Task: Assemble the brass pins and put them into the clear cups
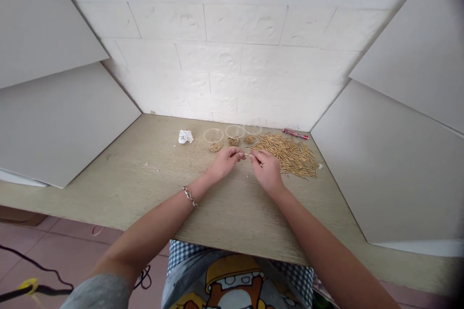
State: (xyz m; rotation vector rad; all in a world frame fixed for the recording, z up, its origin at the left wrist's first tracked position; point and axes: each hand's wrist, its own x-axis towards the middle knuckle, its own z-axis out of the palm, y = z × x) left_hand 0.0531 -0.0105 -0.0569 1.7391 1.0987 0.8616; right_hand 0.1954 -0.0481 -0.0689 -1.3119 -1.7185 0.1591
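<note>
My left hand (pixel 229 160) and my right hand (pixel 266 168) meet over the middle of the table. Between their fingertips runs a thin gold-coloured metal pin (pixel 247 154), pinched at both ends. Just behind and to the right of my right hand spreads a large pile of similar gold pins (pixel 290 153). Behind my left hand stand clear plastic cups, one at the left (pixel 213 136), one in the middle (pixel 235 132) and one at the right (pixel 253 129), each with small gold-coloured pieces low in it. The fingers partly hide what they grip.
A crumpled white tissue (pixel 186 136) lies left of the cups. At the back right lies a red patterned tube (pixel 295 133). Grey panels flank the table (pixel 159 178) at the left (pixel 68 120) and right (pixel 395 164), with a white wall (pixel 224 63) behind.
</note>
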